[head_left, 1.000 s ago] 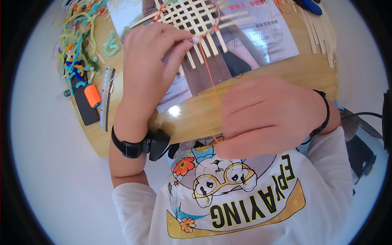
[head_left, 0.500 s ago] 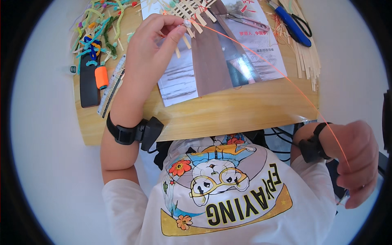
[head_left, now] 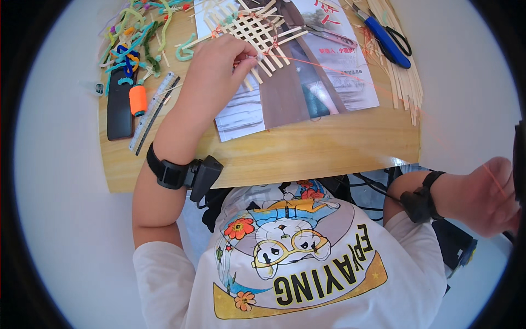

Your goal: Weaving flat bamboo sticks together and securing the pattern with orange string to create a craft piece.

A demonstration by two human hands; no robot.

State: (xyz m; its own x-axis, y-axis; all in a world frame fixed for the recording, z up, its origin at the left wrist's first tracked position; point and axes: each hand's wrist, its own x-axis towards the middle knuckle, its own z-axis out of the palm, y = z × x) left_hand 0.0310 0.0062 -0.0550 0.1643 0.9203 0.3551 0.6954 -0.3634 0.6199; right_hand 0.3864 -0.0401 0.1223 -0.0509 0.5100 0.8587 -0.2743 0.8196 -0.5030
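Observation:
A lattice of pale, flat wooden strips (head_left: pixel 253 30) lies on a glossy magazine (head_left: pixel 290 98), with orange ties at several crossings. My left hand (head_left: pixel 219 68) is closed at the lattice's near edge, thumb and fingers pinched on it. A small whitish bit shows at the fingertips. From there an orange thread (head_left: pixel 329 66) runs right across the magazine, blurring beyond the table edge. Far out at the right rim, my right hand (head_left: pixel 487 194) is closed, and the thread crosses its back. Its fingertips are partly cut off by the dark rim.
Left on the wooden table (head_left: pixel 263 156) lie a dark phone (head_left: pixel 119 107), an orange thread spool (head_left: pixel 138 100), a clear ruler (head_left: pixel 155 112) and tangled fuzzy craft stems (head_left: pixel 131 55). Rightward are small scissors (head_left: pixel 331 37), blue-handled pliers (head_left: pixel 386 41) and loose strips (head_left: pixel 408 90). Cables (head_left: pixel 370 186) hang below.
My right hand has moved farther right and slightly up, drawing the thread outward. My left hand and the lattice have come slightly nearer and right, showing more of the weave.

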